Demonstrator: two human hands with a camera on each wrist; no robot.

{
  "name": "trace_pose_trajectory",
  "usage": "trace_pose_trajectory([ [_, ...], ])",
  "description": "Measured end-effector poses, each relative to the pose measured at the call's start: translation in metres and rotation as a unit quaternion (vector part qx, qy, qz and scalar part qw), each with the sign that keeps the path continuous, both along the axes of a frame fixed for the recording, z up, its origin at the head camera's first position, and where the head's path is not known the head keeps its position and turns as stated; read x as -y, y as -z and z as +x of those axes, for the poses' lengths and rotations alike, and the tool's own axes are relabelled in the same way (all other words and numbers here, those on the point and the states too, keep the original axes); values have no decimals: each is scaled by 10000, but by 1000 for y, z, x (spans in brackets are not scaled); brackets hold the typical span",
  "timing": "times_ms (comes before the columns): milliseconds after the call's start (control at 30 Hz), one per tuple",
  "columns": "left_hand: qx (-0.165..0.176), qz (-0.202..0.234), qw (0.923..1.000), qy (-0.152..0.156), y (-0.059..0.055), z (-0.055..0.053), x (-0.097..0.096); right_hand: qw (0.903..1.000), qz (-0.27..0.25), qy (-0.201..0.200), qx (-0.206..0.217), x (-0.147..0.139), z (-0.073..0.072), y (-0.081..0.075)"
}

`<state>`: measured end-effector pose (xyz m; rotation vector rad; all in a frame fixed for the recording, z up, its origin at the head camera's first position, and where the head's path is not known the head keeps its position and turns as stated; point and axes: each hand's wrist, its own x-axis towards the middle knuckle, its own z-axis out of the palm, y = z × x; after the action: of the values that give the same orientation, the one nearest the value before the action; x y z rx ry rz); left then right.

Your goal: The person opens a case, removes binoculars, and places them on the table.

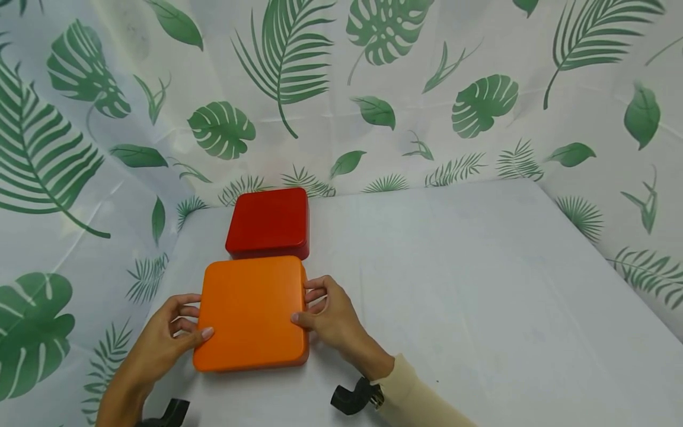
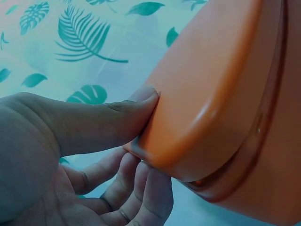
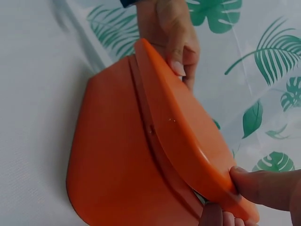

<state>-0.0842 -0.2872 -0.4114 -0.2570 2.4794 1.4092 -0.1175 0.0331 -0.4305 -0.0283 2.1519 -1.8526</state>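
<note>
An orange lidded box point(image 1: 251, 314) lies on the white table, its rounded lid point(image 2: 202, 94) facing up. My left hand point(image 1: 165, 332) pinches the lid at its left side, thumb on top and fingers beneath the rim. On the opposite side my right hand point(image 1: 333, 314) grips it the same way, thumb point(image 3: 258, 186) over the edge. Both wrist views show a narrow gap between the lid and the box body point(image 3: 113, 146) by the fingers. What the box holds is hidden.
Just behind the orange box stands a red box point(image 1: 269, 222), shut. The white table point(image 1: 453, 296) stretches off to the right. Leaf-patterned cloth point(image 1: 400, 89) hangs along the back and both sides. Black wrist mounts point(image 1: 352, 398) show near both wrists.
</note>
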Motion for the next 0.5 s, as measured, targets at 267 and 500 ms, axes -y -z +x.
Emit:
trace_pose_trajectory([
  [267, -121, 2, 9999, -122, -6, 3, -10, 9999, -128, 37, -105, -9, 2, -5],
  [500, -456, 145, 9987, -162, -10, 4, -25, 9994, -279, 85, -184, -22, 3, -8],
])
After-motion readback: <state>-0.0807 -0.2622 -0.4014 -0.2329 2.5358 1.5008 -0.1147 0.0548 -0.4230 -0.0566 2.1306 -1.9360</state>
